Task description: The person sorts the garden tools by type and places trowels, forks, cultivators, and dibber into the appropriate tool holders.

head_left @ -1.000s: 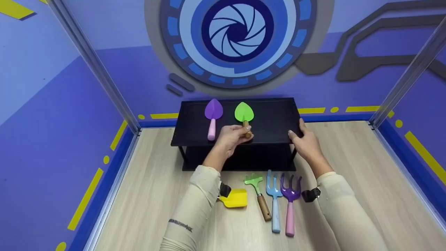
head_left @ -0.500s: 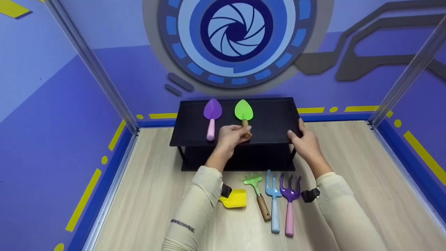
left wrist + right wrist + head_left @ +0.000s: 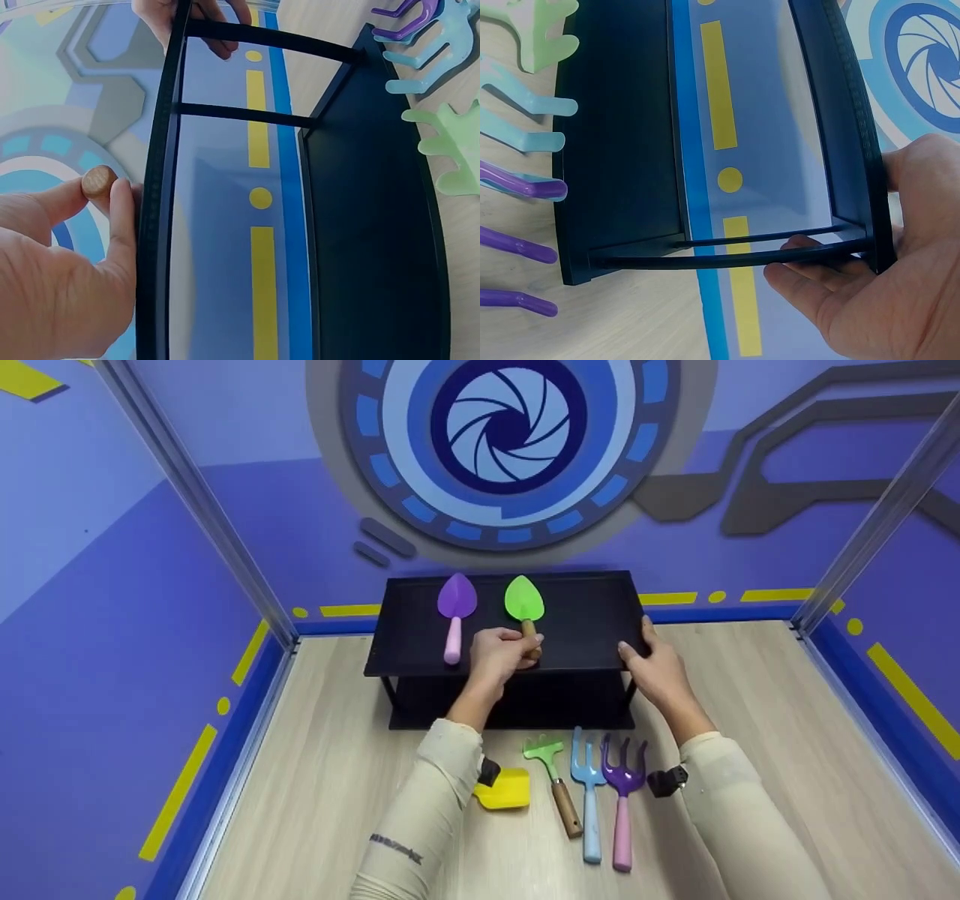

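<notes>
My left hand [image 3: 501, 658] pinches the wooden handle [image 3: 98, 182] of a green trowel [image 3: 524, 598] at the front edge of a black two-tier rack [image 3: 585, 622]. The trowel's blade points to the back, over the top shelf. To its left on that shelf lies a purple trowel [image 3: 457, 597] with a pink handle. My right hand [image 3: 660, 666] grips the right end of the top shelf, thumb above; in the right wrist view its fingers [image 3: 802, 289] curl underneath the shelf.
On the wooden floor before the rack lie a yellow shovel [image 3: 504, 789], partly hidden by my left arm, a green rake [image 3: 556, 784], a blue fork [image 3: 589, 795] and a purple fork [image 3: 623, 802]. A patterned blue wall [image 3: 285, 525] stands behind the rack.
The green trowel and my left hand have shifted only slightly. My right hand keeps its grip on the rack's end. The whole view has drifted a little.
</notes>
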The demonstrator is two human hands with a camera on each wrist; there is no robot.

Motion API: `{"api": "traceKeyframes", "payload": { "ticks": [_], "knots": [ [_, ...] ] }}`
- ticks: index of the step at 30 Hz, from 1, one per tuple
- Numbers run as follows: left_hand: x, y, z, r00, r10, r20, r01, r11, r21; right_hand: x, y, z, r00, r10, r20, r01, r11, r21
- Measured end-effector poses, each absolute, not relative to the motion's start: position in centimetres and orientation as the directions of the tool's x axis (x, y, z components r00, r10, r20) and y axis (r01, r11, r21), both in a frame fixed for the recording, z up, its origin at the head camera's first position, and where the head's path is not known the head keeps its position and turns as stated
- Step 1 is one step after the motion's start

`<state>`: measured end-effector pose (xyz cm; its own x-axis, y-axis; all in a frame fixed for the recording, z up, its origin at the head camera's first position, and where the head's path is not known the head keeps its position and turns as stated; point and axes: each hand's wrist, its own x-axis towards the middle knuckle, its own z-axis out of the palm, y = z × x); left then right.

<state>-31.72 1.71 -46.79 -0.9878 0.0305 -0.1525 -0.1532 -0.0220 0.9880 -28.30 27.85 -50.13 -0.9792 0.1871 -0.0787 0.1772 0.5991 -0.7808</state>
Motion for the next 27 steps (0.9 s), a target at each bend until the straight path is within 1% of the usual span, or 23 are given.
{"api": "traceKeyframes", "payload": {
  "ticks": [12,17,21,27],
  "knots": [
    [-31.65,1.92,-46.43,-0.992,-0.018,-0.126,-0.128,0.146,0.981,-28.12,28.04,-50.18,-0.979,0.186,-0.086,0.182,0.6,-0.779],
    [-31.65,1.69,-46.35,-0.992,-0.032,-0.12,-0.124,0.194,0.973,-28.2,28.05,-50.18,-0.98,0.178,-0.086,0.177,0.594,-0.785],
    [-31.68,1.47,-46.31,-0.991,-0.028,-0.131,-0.134,0.194,0.972,-28.24,28.01,-50.25,-0.981,0.176,-0.078,0.169,0.59,-0.789],
    [-31.69,1.34,-46.22,-0.987,-0.004,-0.158,-0.157,0.146,0.977,-28.15,28.02,-50.2,-0.981,0.176,-0.085,0.174,0.595,-0.784]
  ]
}}
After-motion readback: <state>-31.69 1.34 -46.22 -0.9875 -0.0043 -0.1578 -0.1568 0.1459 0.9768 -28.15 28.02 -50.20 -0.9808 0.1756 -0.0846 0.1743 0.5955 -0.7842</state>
